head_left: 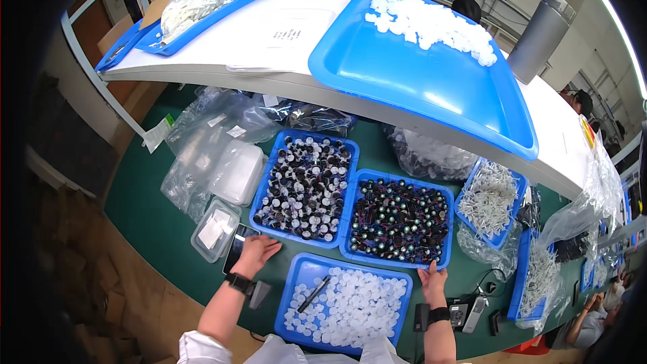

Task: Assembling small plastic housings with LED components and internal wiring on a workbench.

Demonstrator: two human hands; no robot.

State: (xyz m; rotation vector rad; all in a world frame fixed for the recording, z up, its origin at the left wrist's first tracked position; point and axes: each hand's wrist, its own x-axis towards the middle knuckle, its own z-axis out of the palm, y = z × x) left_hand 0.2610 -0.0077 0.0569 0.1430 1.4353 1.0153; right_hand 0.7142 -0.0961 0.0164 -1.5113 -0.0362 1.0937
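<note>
My left hand (259, 252) is open, its fingers stretched to the right just below a blue tray (301, 236) of small round parts with white and black ends. A dark phone (235, 249) lies partly under that hand's wrist. At the near right edge of a second blue tray (367, 257), full of black wired parts with shiny round tips, my right hand (433, 279) has its fingers apart at the rim. Between my forearms sits a third blue tray (300, 269) of translucent white discs, with a black pen (314, 294) lying on them. Neither hand visibly holds anything.
A raised white shelf (269, 61) crosses the far side, carrying a large blue tray (418, 74) of white pieces and a grey bottle (541, 37). Clear plastic boxes (216, 229) stand left. Right are a tray of pale thin pieces (488, 199), plastic bags and small devices (476, 313).
</note>
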